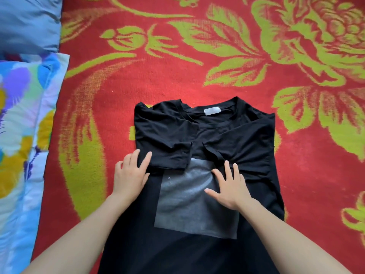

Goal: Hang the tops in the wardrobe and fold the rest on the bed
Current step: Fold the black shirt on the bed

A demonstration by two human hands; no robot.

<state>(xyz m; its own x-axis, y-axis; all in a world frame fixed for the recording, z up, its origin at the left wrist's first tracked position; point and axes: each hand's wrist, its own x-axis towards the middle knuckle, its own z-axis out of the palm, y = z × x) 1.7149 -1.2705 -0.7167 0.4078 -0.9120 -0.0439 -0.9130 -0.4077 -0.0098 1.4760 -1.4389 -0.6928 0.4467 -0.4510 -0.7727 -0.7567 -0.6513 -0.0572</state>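
Centre to lower centre of frame: black T-shirt (227,135), spread flat and front up on the bed, collar toward the top of the frame, hem cut off by the bottom edge. Under it, red blanket (177,76) with a yellow-green flower pattern, covering most of the frame. Inside the back of the collar, small white neck label (212,111). On the chest, grey square print (189,210), its upper edge partly covered. Both short sleeves folded inward over the chest: left-of-frame sleeve (164,151) lying across to about the middle, right-of-frame sleeve (246,143) creased and angled in toward it, cuffs nearly meeting above the print. Left hand (129,175) at the shirt's left edge, palm down, fingers (146,161) straight and released, tips resting on the hem of the folded left-of-frame sleeve, outer part of the hand on the blanket just beside the cloth. Right hand (231,186) palm down on the print's upper right part, fingers (227,171) spread and straight, pressing flat, grasping nothing. Both bare forearms entering from the bottom corners. Upper left corner: blue pillow (27,22). Below it along the left edge: flowered quilt (19,125) in blue, yellow and purple, lying beside the blanket, well apart from the shirt.
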